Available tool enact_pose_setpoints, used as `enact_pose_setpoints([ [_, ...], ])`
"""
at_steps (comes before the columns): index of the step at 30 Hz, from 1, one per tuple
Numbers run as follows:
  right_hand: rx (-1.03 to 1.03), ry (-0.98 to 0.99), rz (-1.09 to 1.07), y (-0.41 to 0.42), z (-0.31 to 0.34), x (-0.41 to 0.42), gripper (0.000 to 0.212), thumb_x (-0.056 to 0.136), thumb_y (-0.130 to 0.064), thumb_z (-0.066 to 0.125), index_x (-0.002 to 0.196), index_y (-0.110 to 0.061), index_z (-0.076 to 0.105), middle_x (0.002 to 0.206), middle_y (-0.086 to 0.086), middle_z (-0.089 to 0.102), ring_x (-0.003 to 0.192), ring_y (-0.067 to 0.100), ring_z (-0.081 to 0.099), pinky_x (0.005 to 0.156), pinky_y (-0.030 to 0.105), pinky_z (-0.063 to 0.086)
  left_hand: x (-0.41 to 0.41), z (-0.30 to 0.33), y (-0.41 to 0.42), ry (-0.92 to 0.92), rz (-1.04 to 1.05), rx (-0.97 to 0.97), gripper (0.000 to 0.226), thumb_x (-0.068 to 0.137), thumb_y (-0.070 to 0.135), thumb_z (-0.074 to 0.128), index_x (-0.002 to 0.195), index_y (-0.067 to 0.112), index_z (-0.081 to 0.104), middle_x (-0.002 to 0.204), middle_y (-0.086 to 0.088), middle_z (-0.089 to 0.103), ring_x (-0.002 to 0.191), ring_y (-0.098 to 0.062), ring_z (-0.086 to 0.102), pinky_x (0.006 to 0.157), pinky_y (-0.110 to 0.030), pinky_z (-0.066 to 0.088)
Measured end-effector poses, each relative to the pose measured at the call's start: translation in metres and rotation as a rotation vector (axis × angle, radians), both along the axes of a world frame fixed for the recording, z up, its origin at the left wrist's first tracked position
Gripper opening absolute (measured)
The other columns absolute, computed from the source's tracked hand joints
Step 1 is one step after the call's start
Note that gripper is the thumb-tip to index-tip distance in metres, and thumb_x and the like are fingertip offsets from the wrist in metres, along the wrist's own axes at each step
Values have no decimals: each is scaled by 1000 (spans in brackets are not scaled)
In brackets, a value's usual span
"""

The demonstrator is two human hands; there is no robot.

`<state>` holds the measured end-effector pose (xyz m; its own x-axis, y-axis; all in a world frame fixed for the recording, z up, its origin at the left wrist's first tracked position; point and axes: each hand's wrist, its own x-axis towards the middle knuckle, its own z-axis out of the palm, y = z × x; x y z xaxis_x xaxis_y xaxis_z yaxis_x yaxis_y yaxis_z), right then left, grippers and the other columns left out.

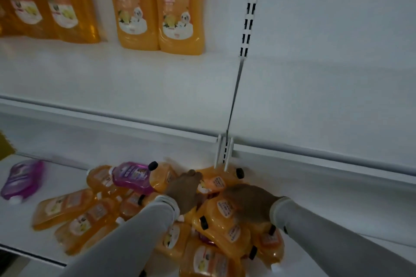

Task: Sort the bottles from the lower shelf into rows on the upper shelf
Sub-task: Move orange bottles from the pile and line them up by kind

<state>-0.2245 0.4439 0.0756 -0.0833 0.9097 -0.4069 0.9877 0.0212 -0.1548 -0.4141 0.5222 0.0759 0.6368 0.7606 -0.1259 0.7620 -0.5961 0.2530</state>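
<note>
On the lower shelf (29,238), both hands reach into a heap of orange bottles (216,231): the left hand (185,191) lies palm-down on one, fingers loosely spread; the right hand (248,201) curls over another — whether either grip has closed cannot be told. Purple bottles (132,176) lie toward the shelf's left end. Four orange bottles (157,7) stand at the upper shelf's (135,83) back edge.

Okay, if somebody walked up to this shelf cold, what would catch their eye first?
Probably the jumbled heap of orange bottles lying on the lower shelf, with both hands, left hand and right hand, reaching into it. Next, the upright orange bottles standing at the back of the upper shelf. Two purple bottles stand out: one on the pile, one alone at far left.
</note>
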Motion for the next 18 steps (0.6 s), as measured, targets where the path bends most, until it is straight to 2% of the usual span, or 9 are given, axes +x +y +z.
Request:
enact_pose_setpoints([
  [4,4,-92,62,5,-1,5,46,93,-27,62,136,-14,51,132,16,56,122,38,54,100,50,46,10,-11,16,41,-19,100,58,91,36,57,142,20,35,140,-1,43,126,-25,47,101,-47,43],
  [5,9,-118,78,5,-1,6,47,93,-27,62,137,-14,51,134,15,55,124,38,53,101,50,45,14,-14,19,34,-31,112,61,92,36,58,144,20,31,143,-2,41,128,-25,46,101,-45,43],
  [8,-16,-130,132,3,-3,5,75,84,-42,71,148,-30,34,152,4,34,138,32,33,112,51,32,26,-25,25,-40,-71,95,73,90,33,61,150,19,23,148,-4,37,131,-25,43,105,-40,42],
  [11,15,-156,103,-1,-8,5,83,78,-51,73,148,-38,30,152,3,27,138,35,25,114,56,24,36,-38,28,-139,-65,71,78,85,38,65,149,21,23,145,-3,37,129,-25,42,104,-39,41],
  [13,27,-138,52,-5,-11,6,83,76,-55,73,146,-41,31,151,3,28,136,37,26,114,57,24,39,-42,30,-162,-54,89,76,83,44,65,145,22,28,140,-3,37,125,-24,41,101,-39,42],
  [15,35,-139,43,-9,-11,3,80,78,-53,73,146,-34,34,148,4,34,134,33,31,114,54,25,39,-44,33,-147,-53,116,73,82,48,63,143,23,32,138,-3,36,123,-25,39,100,-39,42],
  [18,3,-95,-40,-15,-9,-2,77,79,-47,75,143,-25,38,140,5,49,126,30,49,108,47,40,36,-44,34,-140,-66,89,73,82,49,64,144,25,32,138,-3,37,124,-25,40,101,-39,42],
])
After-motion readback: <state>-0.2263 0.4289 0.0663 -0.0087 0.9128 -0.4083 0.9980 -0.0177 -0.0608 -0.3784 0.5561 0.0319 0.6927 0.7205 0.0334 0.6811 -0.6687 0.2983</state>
